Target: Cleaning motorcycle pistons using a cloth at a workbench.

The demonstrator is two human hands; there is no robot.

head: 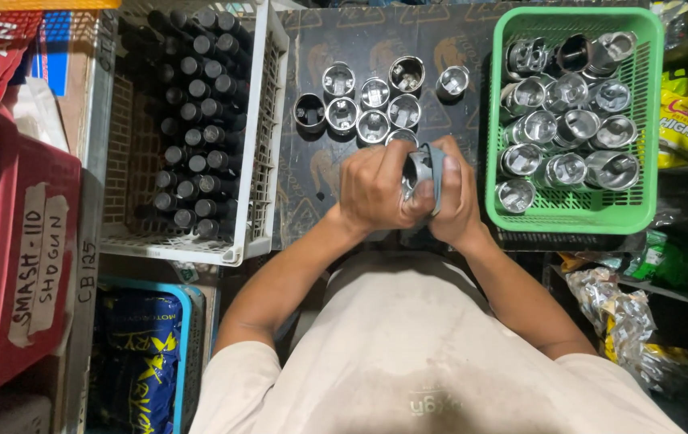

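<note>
In the head view, looking straight down, both hands meet at the middle of the frame over a dark counter [336, 36] covered with a printed black sheet. The left hand [376, 189] is curled closed around a shiny round metal piston [418, 170], its thumb across the front; the right hand [458, 197] closes on the same piece from the other side, fingers wrapped about a grey band that rings it. With a grip from each side the piston is held up off the counter, close to the person's chest, so that its open end faces the camera. It is touching nothing but the two hands.

Just beyond the hands a cluster of similar silver pistons [368, 100] stands on the counter in loose rows, open ends up, apart from the basket; the nearest one sits right behind the knuckles. To the right, a green plastic mesh basket [573, 217] holds a heap of more pistons, lying tumbled rather than set in order, and it sits within easy reach of the right hand. To the left, a white plastic crate [268, 161] is packed with upright dark cylindrical pins [199, 120], standing close in rows. Further left stands a red box [38, 265] with a paper label, and below the crate lies a blue-rimmed tray [179, 354].
</note>
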